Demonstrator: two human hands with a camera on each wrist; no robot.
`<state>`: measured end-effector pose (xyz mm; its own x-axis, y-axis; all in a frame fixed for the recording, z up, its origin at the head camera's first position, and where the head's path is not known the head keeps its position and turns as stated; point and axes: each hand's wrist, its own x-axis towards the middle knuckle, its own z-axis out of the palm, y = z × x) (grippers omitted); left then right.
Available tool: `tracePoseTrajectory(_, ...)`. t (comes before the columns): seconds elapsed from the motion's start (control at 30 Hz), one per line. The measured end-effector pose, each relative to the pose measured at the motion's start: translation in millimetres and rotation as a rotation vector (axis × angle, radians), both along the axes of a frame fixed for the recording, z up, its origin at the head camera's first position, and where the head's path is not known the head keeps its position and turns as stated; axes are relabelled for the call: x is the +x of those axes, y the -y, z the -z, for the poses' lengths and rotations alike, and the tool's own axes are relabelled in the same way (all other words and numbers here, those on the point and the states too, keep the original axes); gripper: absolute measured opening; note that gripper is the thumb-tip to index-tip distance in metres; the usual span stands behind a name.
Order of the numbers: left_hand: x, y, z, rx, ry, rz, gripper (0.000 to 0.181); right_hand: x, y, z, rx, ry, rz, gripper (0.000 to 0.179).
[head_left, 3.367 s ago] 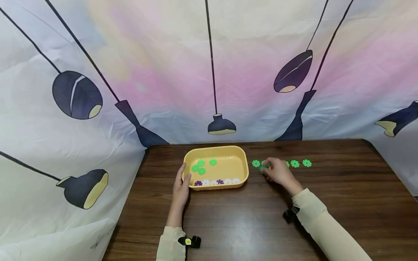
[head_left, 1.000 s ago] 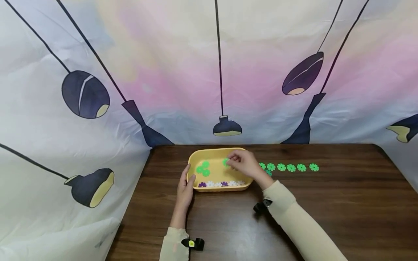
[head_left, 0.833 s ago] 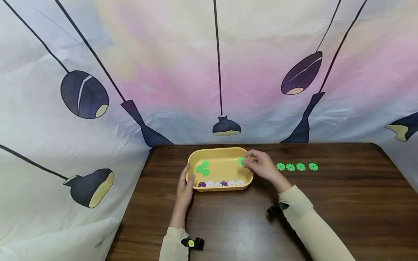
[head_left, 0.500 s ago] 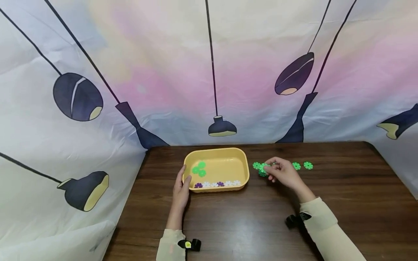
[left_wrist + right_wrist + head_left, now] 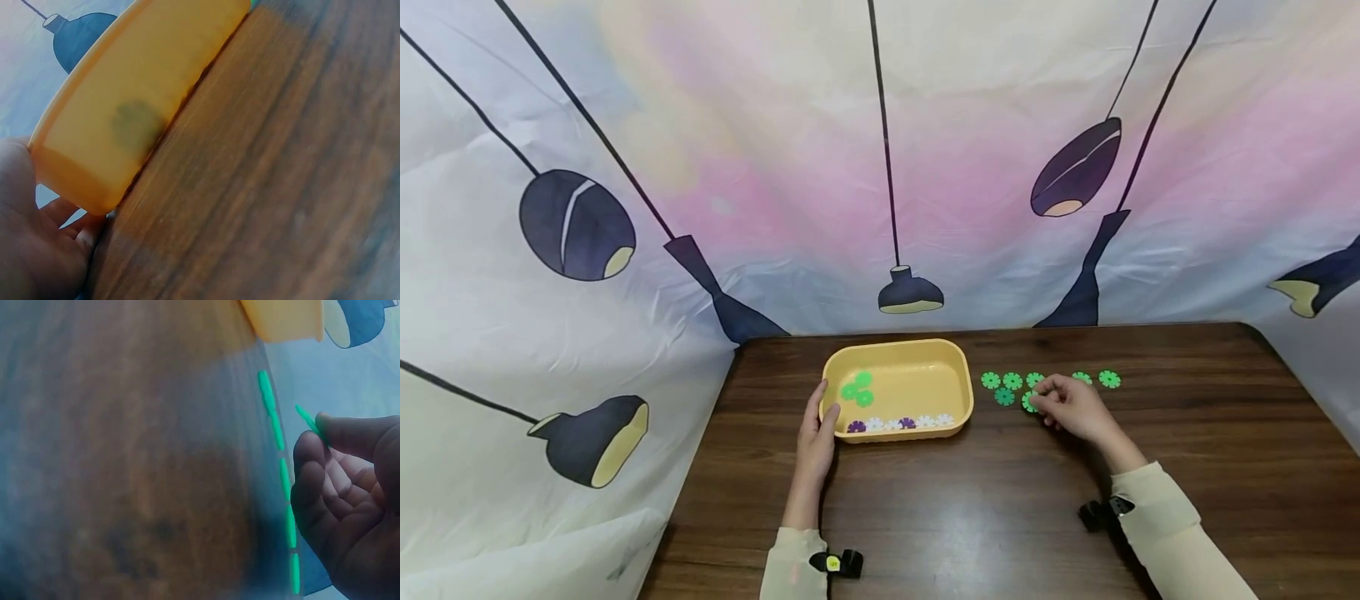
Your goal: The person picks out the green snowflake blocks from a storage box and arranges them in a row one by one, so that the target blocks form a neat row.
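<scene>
My left hand (image 5: 815, 433) holds the left end of a yellow plastic tray (image 5: 925, 340), its thumb at the rim. In the left wrist view this hand (image 5: 44, 244) is against the tray's corner. Between thumb and fingers, my right hand (image 5: 1071, 407) pinches a light green flower-shaped disc (image 5: 1029, 402) just in front of a row of light green discs (image 5: 991, 380); part of the row is hidden by the hand. A dark green disc (image 5: 1004, 397) lies by the row's left end. The right wrist view shows the pinched disc (image 5: 309, 420) edge-on.
Inside the tray are three light green discs (image 5: 864, 398) at the left and several white and purple discs (image 5: 907, 423) along the front side. The brown wooden table (image 5: 955, 517) reaches back to a printed cloth (image 5: 805, 167).
A dark green disc was set down in front of the row. My right hand then took a light green disc from the tray and carried it right. The left hand stayed on the tray.
</scene>
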<state>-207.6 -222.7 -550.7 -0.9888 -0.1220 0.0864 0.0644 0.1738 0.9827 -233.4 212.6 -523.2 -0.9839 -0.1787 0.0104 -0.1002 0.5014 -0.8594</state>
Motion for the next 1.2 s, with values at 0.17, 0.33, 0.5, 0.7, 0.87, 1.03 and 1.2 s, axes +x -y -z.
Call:
tracePoseTrajectory(0.17, -0.6, -0.2, 1.3, 0.007, -0.004, -0.001, 0.054, 0.8, -1.4, 7.3, 0.049, 0.007, 0.004, 0.019)
tracePoseTrajectory(0.33, -0.3, 0.5, 1.0, -0.002, -0.002, 0.001, 0.054, -0.1, 0.7, 8.5, 0.089, 0.006, 0.030, 0.016)
tracePoseTrajectory(0.5, 0.1, 0.2, -0.8, -0.007, -0.004, 0.009, 0.055, -1.4, 7.8, 7.3, 0.169, -0.038, 0.057, 0.018)
tracePoseTrajectory(0.7, -0.5, 0.3, 0.8, -0.005, -0.004, 0.007, 0.055, -4.8, 12.1, 9.2, 0.211, -0.052, 0.078, 0.016)
tracePoseTrajectory(0.87, -0.3, 0.4, 2.1, -0.005, -0.006, 0.002, 0.054, -7.0, 12.3, 10.9, 0.210, -0.060, 0.086, 0.015)
tracePoseTrajectory(1.03, -0.4, -0.7, 2.1, 0.001, -0.003, 0.002, 0.054, -4.3, 14.8, 8.4, 0.183, -0.085, 0.125, 0.017)
tracePoseTrajectory(1.2, -1.4, 0.5, 2.0, 0.011, -0.013, 0.005, 0.055, -2.6, 46.4, -18.2, 0.171, -0.297, 0.124, 0.010)
